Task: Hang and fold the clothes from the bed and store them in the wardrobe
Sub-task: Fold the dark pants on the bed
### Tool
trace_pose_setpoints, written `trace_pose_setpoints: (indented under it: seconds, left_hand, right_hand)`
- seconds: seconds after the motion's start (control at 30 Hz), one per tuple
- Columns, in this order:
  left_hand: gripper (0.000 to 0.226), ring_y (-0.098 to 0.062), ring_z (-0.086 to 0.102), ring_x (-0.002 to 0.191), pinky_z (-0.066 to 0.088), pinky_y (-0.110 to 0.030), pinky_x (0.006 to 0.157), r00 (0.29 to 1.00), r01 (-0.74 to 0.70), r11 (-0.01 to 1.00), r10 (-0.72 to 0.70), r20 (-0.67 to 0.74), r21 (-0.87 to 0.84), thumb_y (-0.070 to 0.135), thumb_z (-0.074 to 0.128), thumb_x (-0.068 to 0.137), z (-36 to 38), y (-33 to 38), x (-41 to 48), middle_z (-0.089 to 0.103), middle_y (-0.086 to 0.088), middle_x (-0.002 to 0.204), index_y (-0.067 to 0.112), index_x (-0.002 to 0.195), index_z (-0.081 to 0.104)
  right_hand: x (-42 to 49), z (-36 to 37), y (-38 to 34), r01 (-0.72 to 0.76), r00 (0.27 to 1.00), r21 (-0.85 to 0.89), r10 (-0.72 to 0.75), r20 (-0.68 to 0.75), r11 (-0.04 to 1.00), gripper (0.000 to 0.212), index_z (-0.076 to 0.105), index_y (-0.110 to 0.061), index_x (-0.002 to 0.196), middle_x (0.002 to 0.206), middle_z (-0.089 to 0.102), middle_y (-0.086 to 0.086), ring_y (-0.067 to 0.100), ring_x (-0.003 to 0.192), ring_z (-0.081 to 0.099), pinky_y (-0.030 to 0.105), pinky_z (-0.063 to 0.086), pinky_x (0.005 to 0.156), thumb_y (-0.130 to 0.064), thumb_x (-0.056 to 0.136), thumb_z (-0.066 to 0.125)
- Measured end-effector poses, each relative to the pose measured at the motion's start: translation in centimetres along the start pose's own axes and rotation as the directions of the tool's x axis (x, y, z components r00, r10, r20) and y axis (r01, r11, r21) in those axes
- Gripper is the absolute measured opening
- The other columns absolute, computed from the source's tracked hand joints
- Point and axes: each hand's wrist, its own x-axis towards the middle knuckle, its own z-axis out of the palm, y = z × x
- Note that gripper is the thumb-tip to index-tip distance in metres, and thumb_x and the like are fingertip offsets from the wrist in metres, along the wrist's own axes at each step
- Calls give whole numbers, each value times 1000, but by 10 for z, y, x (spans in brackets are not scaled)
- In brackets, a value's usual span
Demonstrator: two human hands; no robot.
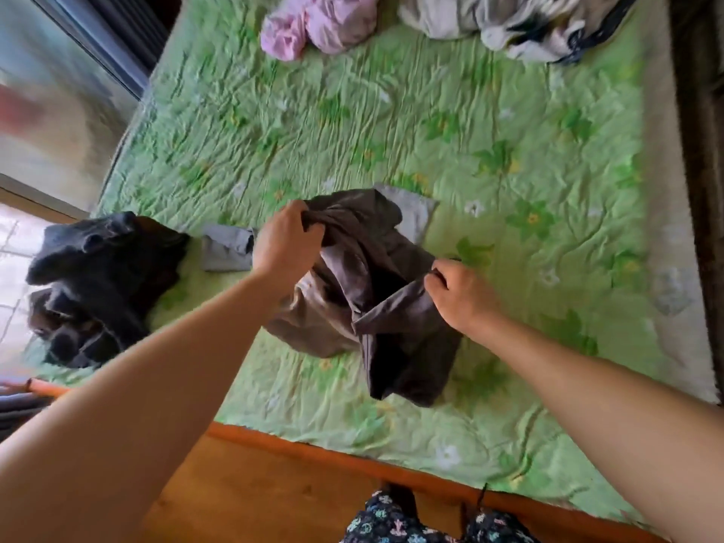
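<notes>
A crumpled brown garment hangs bunched over the green flowered bedspread, its lower part resting on the bed. My left hand grips its upper end. My right hand pinches another edge of the same garment at the right. A grey folded piece lies just left of my left hand, and another grey piece shows behind the brown garment.
A dark pile of clothes sits at the bed's left edge. A pink garment and a white and black heap lie at the far side. The wooden bed frame runs along the near edge.
</notes>
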Motion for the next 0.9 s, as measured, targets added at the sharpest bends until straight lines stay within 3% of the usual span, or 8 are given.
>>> trace_pose_setpoints:
  seconds: [0.17, 0.3, 0.43, 0.57, 0.63, 0.7, 0.8, 0.9]
  left_hand:
    - [6, -28, 50, 68, 34, -33, 56, 974, -103, 960, 43, -224, -262, 22, 50, 81, -108, 61, -3, 53, 2, 68, 21, 86, 53]
    - [9, -4, 40, 54, 30, -29, 51, 916, -293, 828, 101, -387, -478, 21, 45, 75, -193, 130, -17, 44, 12, 56, 27, 68, 46]
    - [14, 5, 43, 50, 31, -14, 47, 836, -497, 685, 213, -506, -533, 17, 45, 74, -268, 198, -40, 49, 23, 53, 29, 67, 47]
    - [10, 4, 43, 55, 35, -17, 51, 737, -674, 530, 433, -519, -514, 25, 44, 65, -305, 249, -71, 49, 20, 57, 28, 70, 53]
    - [16, -2, 46, 61, 38, -24, 56, 698, -714, 437, 504, -508, -547, 22, 47, 65, -312, 265, -81, 51, 13, 63, 15, 74, 58]
    - [10, -14, 49, 70, 37, -31, 61, 695, -676, 326, 579, -425, -661, 8, 52, 71, -317, 276, -88, 52, -6, 73, 3, 78, 57]
    - [12, -29, 47, 80, 38, -36, 65, 679, -489, 216, 702, -214, -845, -5, 53, 74, -324, 286, -98, 49, -22, 88, 0, 85, 55]
    - [22, -30, 50, 80, 42, -36, 70, 618, -299, 230, 786, -4, -926, -10, 50, 74, -324, 289, -105, 46, -26, 102, -1, 94, 53]
  right_hand:
    - [3, -111, -88, 139, 974, 138, -110, -198, 981, 35, 40, -18, 71, 61, 49, 2, 26, 60, 48, 40, 29, 58, -32, 100, 53]
    - [-14, -182, -142, 274, 947, 96, -252, -198, 957, 32, 49, -23, 75, 68, 54, -4, 20, 69, 54, 36, 36, 62, -44, 98, 58]
    - [-37, -227, -181, 312, 945, 157, -288, -155, 937, 36, 52, -41, 116, 83, 63, -11, 3, 77, 59, 25, 42, 63, -63, 89, 60]
    - [-46, -272, -217, 291, 953, 492, -292, -76, 821, 53, 56, -35, 133, 93, 69, 15, 23, 79, 63, 35, 46, 75, -13, 85, 61]
    - [-52, -289, -221, 255, 955, 587, -296, -26, 769, 63, 55, -28, 137, 102, 66, 24, 28, 84, 59, 38, 43, 78, 5, 83, 55]
    - [-61, -298, -219, 298, 950, 479, -306, -64, 826, 72, 43, -21, 147, 117, 61, 34, 29, 96, 55, 41, 44, 82, 15, 86, 56]
    - [-68, -303, -211, 336, 939, 341, -284, -194, 878, 55, 43, 0, 142, 133, 55, 32, 26, 114, 53, 48, 47, 102, 12, 91, 61]
    - [-67, -307, -204, 217, 968, 273, -169, -188, 937, 31, 53, 4, 130, 139, 54, 26, 29, 120, 54, 26, 41, 88, 5, 99, 53]
